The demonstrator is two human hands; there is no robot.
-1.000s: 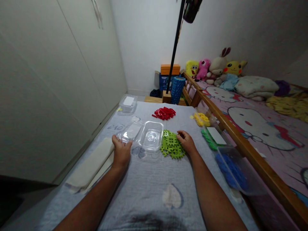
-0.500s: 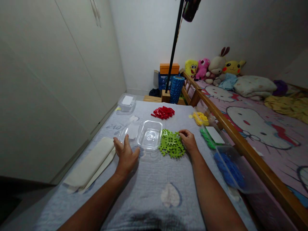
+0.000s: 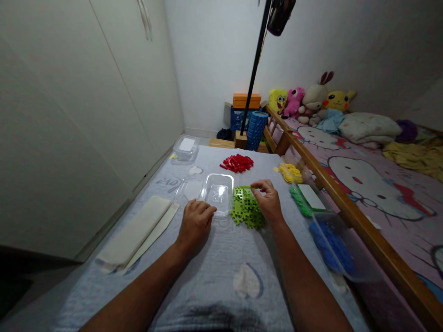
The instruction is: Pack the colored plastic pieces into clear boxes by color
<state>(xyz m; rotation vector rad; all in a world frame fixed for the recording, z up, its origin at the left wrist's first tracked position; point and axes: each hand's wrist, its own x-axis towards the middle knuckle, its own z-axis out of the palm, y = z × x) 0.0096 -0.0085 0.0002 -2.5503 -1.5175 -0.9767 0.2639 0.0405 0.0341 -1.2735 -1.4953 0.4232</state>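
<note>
My left hand (image 3: 198, 221) is closed at the near left corner of a clear plastic container (image 3: 206, 182), its fingers curled against the rim. The container stands open, with nothing visible inside. My right hand (image 3: 269, 199) pinches a light green interlocking piece (image 3: 245, 187), seen nearly edge-on. It hangs just over a loose heap of light green interlocking pieces (image 3: 247, 213) with notched edges, right beside the container. Left of the container lies a clear lid (image 3: 192, 188) with a white label, partly behind my left hand.
Farther back lie red pieces (image 3: 238, 163) and a lidded clear box (image 3: 186, 145). Along the right edge stand boxes of yellow pieces (image 3: 291, 173), green pieces (image 3: 301, 201) and blue pieces (image 3: 332, 246), near a wooden bed rail (image 3: 341, 206). A folded cream cloth (image 3: 138, 235) lies left.
My left hand has moved right, from over the lid to the container's rim, and its spread fingers have closed. My right hand has shifted slightly left, lifting a green piece above the heap.
</note>
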